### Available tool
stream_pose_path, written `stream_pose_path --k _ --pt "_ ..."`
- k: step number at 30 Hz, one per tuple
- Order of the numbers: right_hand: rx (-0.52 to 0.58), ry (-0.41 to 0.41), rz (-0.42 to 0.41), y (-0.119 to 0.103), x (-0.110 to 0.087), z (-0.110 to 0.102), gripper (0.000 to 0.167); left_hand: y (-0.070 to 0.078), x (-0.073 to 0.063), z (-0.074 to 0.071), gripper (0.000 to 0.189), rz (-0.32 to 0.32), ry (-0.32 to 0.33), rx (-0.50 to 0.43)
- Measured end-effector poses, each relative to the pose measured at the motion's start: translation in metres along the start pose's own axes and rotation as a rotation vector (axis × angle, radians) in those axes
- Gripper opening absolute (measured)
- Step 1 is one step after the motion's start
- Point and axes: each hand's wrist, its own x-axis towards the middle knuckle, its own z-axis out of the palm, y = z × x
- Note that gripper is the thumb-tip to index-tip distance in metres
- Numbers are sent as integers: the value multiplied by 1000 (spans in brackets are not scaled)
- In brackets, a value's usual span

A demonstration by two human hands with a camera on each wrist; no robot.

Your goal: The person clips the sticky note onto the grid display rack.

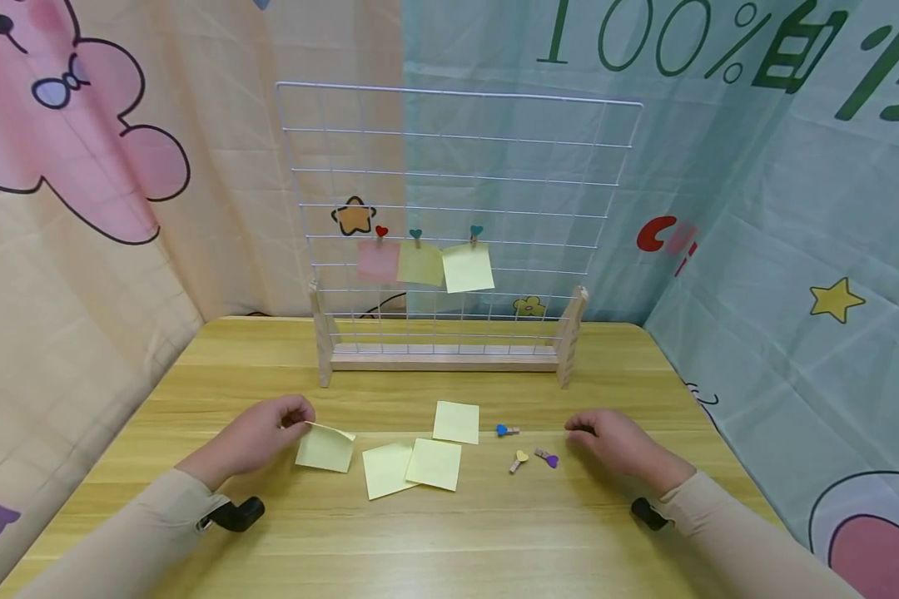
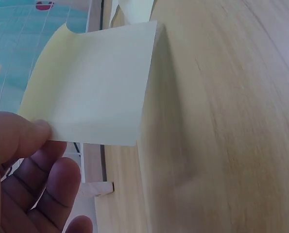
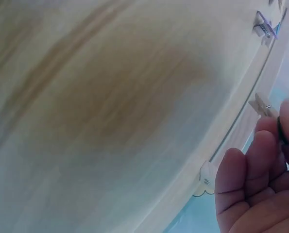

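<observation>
My left hand (image 1: 270, 428) pinches a pale yellow sticky note (image 1: 325, 449) by one corner, thumb on top. The left wrist view shows that sticky note (image 2: 95, 87) raised over the table, its far edge slightly curled. On the right, my right hand (image 1: 614, 441) is above the table. Its thumb and finger pinch a small wooden clothespin (image 3: 263, 106), with a dark green part partly hidden between the fingertips. Between the hands lie several more yellow sticky notes (image 1: 455, 422), two of them overlapping. Nearest the right hand are three mini clothespins with blue (image 1: 503, 430), yellow (image 1: 522, 457) and purple (image 1: 551, 461) hearts.
Behind, a white wire grid (image 1: 449, 176) stands in a wooden base (image 1: 449, 361). A pink note (image 1: 378, 262), an olive-yellow note (image 1: 420, 264) and a pale yellow note (image 1: 468, 268) hang clipped on it. Printed curtains (image 1: 764, 216) surround the wooden table (image 1: 449, 549).
</observation>
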Motion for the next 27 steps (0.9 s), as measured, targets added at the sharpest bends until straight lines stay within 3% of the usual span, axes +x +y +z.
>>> stream_pose_path --k 6,10,14,27 --pt "-1 46 -26 -1 1 -2 22 8 5 -2 13 -17 51 -35" --pt "84 89 33 -2 3 -4 17 14 10 -2 17 -18 99 -40" --pt "101 118 53 -4 4 -7 11 20 17 -1 15 -6 153 -46" --pt "91 280 -41 -12 5 -22 11 52 44 4 17 39 223 -112"
